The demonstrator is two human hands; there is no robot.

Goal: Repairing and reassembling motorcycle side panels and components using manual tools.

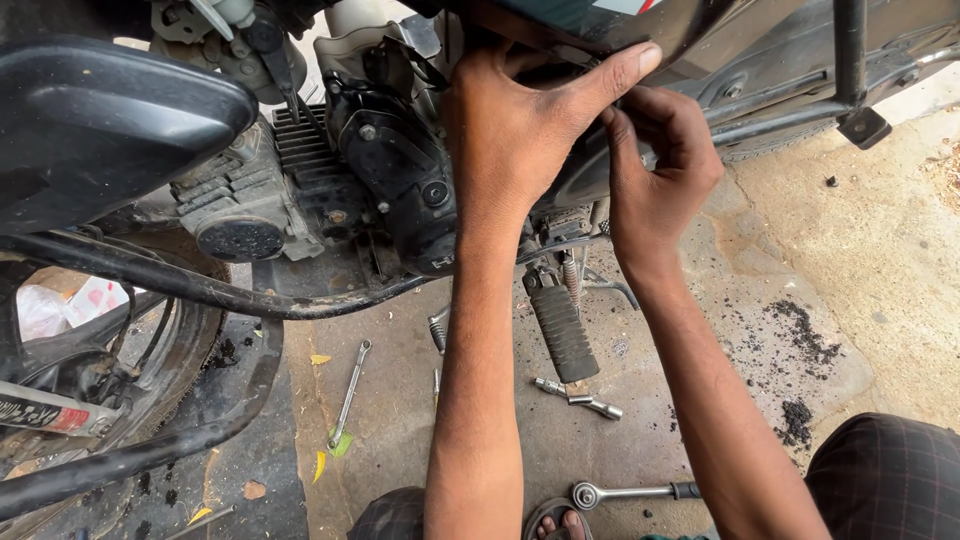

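Note:
A motorcycle stands in front of me, its black engine (385, 170) at the centre and a dark side panel (620, 25) above it. My left hand (520, 130) lies flat against the bike under that panel, its thumb stretched along the panel's lower edge. My right hand (660, 165) is just to the right of it, fingers pinched together at the panel edge beside the left thumb. Whether the fingers pinch some small part I cannot tell. Both forearms reach up from the bottom of the view.
A ribbed black footrest (560, 330) hangs below the engine. On the concrete floor lie a long spanner (350, 395), a socket extension (580, 397) and a ratchet handle (630, 492). A front wheel (120, 360) and black frame tubes fill the left.

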